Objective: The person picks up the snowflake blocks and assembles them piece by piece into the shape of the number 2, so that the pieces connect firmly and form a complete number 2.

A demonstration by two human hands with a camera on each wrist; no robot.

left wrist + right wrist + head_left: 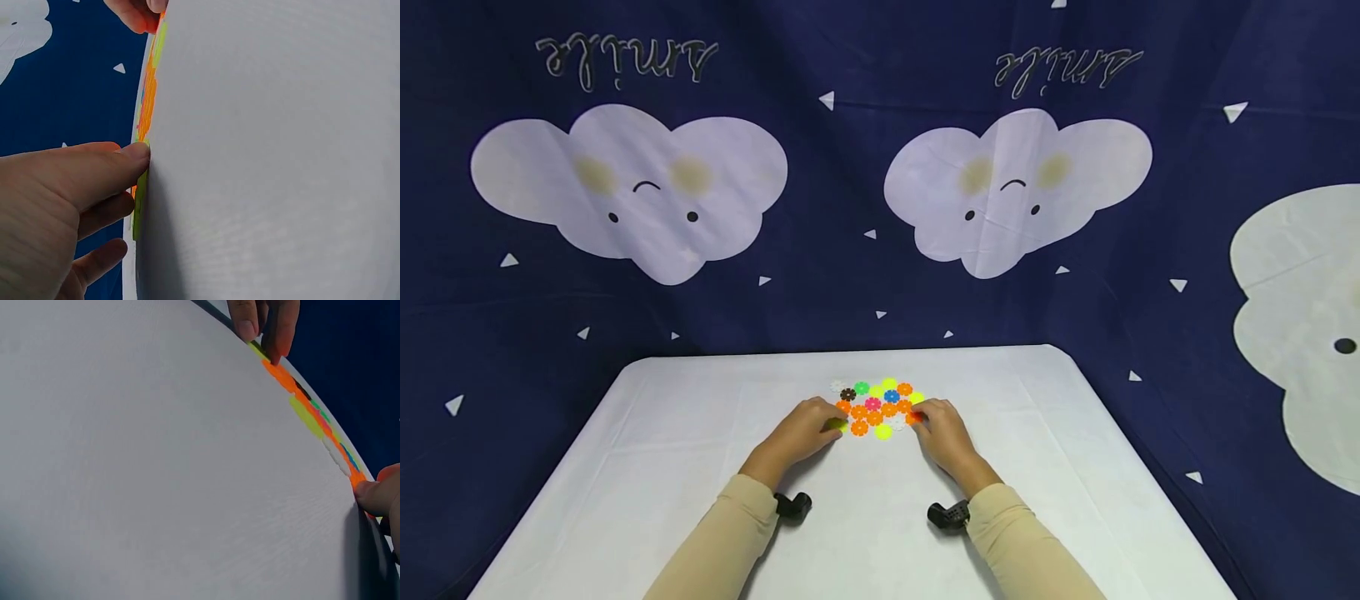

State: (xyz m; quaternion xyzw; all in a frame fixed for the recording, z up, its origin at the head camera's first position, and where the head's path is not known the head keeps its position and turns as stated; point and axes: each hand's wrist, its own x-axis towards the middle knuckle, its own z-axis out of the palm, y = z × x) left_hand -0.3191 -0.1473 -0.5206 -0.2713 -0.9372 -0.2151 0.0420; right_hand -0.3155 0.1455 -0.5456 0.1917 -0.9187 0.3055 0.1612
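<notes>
My left fingers (807,428) pinch a yellow disc (841,426) at the group's eight o'clock, and my right fingers (943,428) pinch an orange disc (913,418) at four o'clock. Between and beyond, at my twelve o'clock, the other discs (874,418) lie on the surface (865,508); probably light, stiff, slippery, best held by rims.

Left grip (62,197) touching lime piece (140,209), orange pieces (148,111) beyond

Mostly orange and yellow discs (874,418), beige sleeves (718,537), white tabletop (865,542), navy cloud-print backdrop (835,183)
</notes>
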